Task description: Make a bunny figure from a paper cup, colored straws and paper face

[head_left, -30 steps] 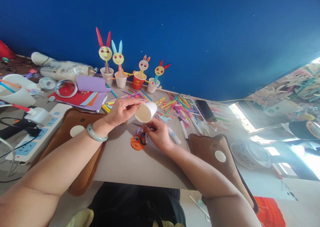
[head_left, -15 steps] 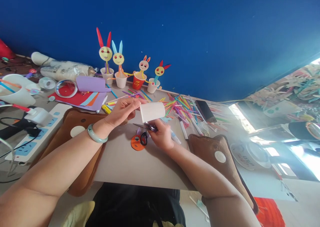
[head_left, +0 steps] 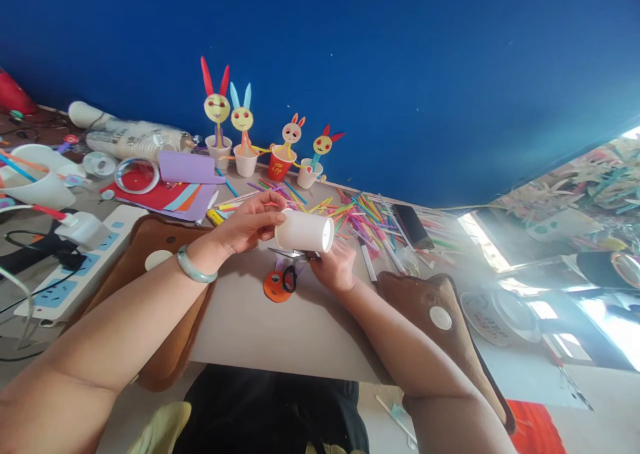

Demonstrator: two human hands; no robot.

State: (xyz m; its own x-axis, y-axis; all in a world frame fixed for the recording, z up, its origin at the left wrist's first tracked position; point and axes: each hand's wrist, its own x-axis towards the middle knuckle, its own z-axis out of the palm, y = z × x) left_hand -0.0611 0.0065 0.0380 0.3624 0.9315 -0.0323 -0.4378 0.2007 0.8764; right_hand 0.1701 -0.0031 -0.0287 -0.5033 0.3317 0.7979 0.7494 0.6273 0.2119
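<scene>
My left hand point(head_left: 255, 222) grips a white paper cup point(head_left: 303, 232) by its rim. The cup lies on its side in the air, with its base turned to the right. Just under it, my right hand point(head_left: 336, 264) is closed on a pair of scissors point(head_left: 295, 255), whose blades point left. The cup hides part of the right hand's fingers. Below the scissors, an orange paper face point(head_left: 276, 287) and a black ring-shaped piece point(head_left: 289, 279) rest on the table point(head_left: 280, 337).
Rabbit figures in cups point(head_left: 245, 161) stand along the blue wall point(head_left: 400, 74). Colored straws point(head_left: 367, 211) lie scattered behind my hands, near a phone point(head_left: 413, 226). Brown cushions point(head_left: 160, 307) flank the work area. A power strip point(head_left: 75, 267) sits at left.
The paper cup has turned in my left hand: its open mouth faced me earlier, and now its side and base show. The scissors stay beneath it, and the view has shifted slightly.
</scene>
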